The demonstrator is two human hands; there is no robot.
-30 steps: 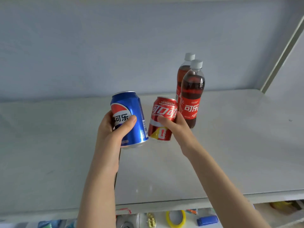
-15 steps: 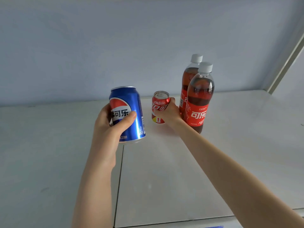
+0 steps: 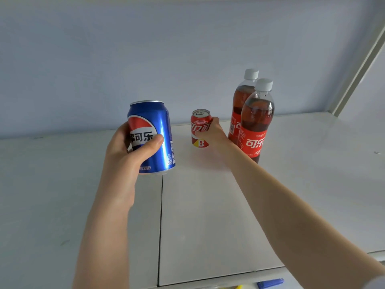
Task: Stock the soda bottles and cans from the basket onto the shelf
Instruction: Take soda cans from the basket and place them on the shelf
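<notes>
My left hand [image 3: 127, 157] grips a blue Pepsi can [image 3: 153, 136], held upright a little above the white shelf [image 3: 208, 215]. My right hand [image 3: 214, 133] is stretched far back and wraps a red Coca-Cola can [image 3: 200, 128], which stands upright on the shelf near the back wall. Just right of that can stand two cola bottles with red labels and white caps, the nearer bottle [image 3: 257, 122] partly hiding the farther bottle [image 3: 241, 105]. The basket is out of sight.
A seam [image 3: 160, 226] runs front to back through the shelf board. The pale back wall [image 3: 166, 59] closes the shelf behind, and a slanted upright post [image 3: 358, 67] stands at the right. A blue object [image 3: 269, 283] shows below the front edge.
My right hand has carried the red can deeper and set it down beside the bottles. The left hand has kept the blue can at about the same spot. The view has tilted up.
</notes>
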